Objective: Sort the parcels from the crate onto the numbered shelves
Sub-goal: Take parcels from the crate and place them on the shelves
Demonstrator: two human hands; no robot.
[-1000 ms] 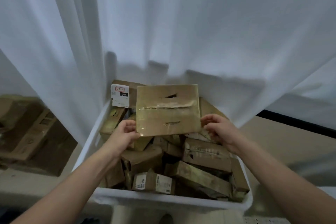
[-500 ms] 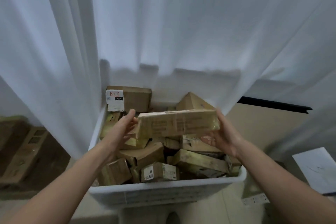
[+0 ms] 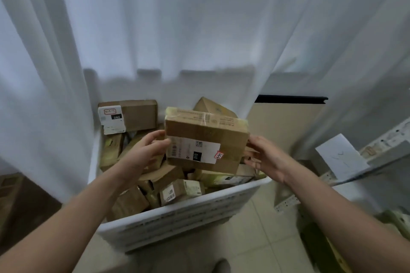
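I hold a flat brown cardboard parcel (image 3: 206,137) above the white crate (image 3: 177,217), its face with a white label reading 010 and a small red-edged sticker turned toward me. My left hand (image 3: 146,150) grips its left edge, thumb on the front. On the right edge my right hand (image 3: 266,157) holds it with the fingers behind. The crate is full of several brown parcels, among them one with a label 090 (image 3: 126,117) at the back left and a small one marked 109 (image 3: 180,190) near the front.
White curtains (image 3: 199,29) hang right behind the crate and on both sides. A metal shelf with a white sheet of paper (image 3: 339,157) stands at the right. Dark cardboard boxes (image 3: 20,201) lie on the floor at the left. Tiled floor (image 3: 261,239) shows below.
I have turned the parcel over in both hands: first its plain taped face showed, then its edge, now the labelled face. My view has shifted to the right and back.
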